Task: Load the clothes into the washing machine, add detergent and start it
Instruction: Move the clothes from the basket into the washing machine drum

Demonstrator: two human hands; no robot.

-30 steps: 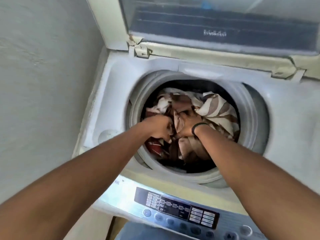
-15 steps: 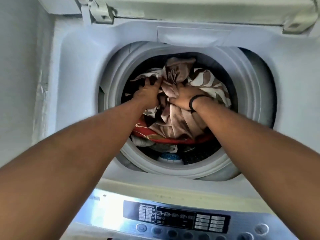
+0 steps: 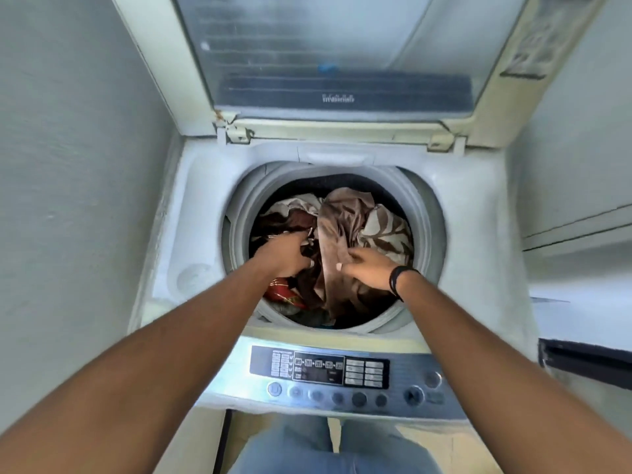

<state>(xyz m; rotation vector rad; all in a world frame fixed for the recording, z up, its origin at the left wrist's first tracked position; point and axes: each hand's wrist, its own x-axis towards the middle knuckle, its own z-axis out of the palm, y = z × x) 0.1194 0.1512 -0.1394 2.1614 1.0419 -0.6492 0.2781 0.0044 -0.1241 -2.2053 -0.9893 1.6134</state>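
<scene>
- The fingers (image 3: 301, 249) of the left hand (image 3: 285, 254) are curled down into the clothes (image 3: 342, 241), but the pictures do not show if they really hold any cloth.
- The right hand (image 3: 367, 268) has its fingers loose and a bit bent, with the thumb near a fold of brown cloth (image 3: 337, 234). I cannot tell if it pinches that fold or only touches it.
- A black band (image 3: 396, 280) sits on the right wrist.
- The clothes are right under and around both sets of fingers, piled inside the round tub of the washing machine (image 3: 478, 234).
- A brown and cream patterned cloth (image 3: 386, 230) lies just past the right fingers.
- A red cloth (image 3: 282, 295) lies just behind the left hand, nearer the person.
- The lid (image 3: 342, 63) stands up, well past the fingers.
- The button panel (image 3: 321, 371) is well behind the hands, close to the person, between the two arms.
- Blue trousers (image 3: 307, 449) show below the panel.
</scene>
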